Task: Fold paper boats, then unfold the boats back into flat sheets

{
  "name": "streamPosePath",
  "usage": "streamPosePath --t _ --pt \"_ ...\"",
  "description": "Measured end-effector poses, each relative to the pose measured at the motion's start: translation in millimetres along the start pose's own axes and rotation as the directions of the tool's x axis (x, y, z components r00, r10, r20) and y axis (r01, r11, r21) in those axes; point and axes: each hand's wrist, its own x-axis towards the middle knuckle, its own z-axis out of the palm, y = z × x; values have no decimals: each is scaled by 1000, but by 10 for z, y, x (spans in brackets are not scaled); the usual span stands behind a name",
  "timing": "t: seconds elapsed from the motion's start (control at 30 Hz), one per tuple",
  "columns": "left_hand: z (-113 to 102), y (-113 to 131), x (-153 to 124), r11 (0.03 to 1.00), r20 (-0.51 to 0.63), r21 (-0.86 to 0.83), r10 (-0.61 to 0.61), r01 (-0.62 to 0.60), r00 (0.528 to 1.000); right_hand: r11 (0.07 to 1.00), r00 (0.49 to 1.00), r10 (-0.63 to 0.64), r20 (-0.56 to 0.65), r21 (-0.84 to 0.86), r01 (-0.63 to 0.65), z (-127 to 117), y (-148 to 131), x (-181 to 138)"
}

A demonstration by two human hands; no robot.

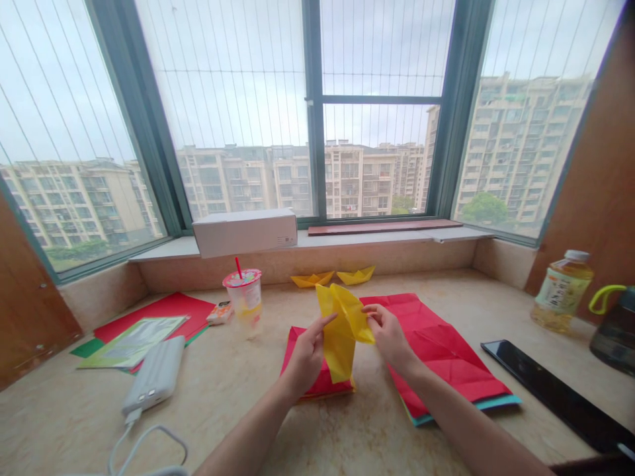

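Observation:
A partly folded sheet of yellow paper (340,350) is held up between both hands, its flaps standing apart at the top. My left hand (307,357) grips its left edge, index finger stretched across the front. On the right side, my right hand (384,330) pinches a flap with thumb and fingertips. Below the yellow paper lies a stack of red folded paper (292,344), partly covered by it and my left hand. Larger creased red sheets (446,357) with a blue one underneath lie beside my right forearm. Two yellow paper boats (312,280) (356,275) sit by the back wall.
A plastic cup with a straw (243,297) and a small orange-white packet (219,313) stand left of centre. A power bank (156,373) with a cable, and coloured sheets (163,311), lie further left. Rightward are a phone (550,383), a drink bottle (560,291) and a dark bottle (615,337).

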Motion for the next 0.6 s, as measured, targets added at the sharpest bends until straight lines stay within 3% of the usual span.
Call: streamPosePath --t 0.13,0.27,0.43,0.53,0.6 --pt "-49 39 11 996 -71 -80 -31 26 997 937 968 167 189 274 -216 -66 -1 65" --pt "-81 79 26 952 -65 -289 -120 96 991 921 903 122 412 292 -258 -76 -106 8" --pt "-80 160 -3 828 38 -509 -252 236 967 943 876 68 478 255 -212 -21 -241 -123" --pt "-69 180 -12 758 125 -564 -314 328 941 943 857 59 512 253 -216 -6 -296 -157" --pt "-65 166 -7 748 131 -570 -324 339 937 942 873 61 484 262 -211 2 -314 -145"
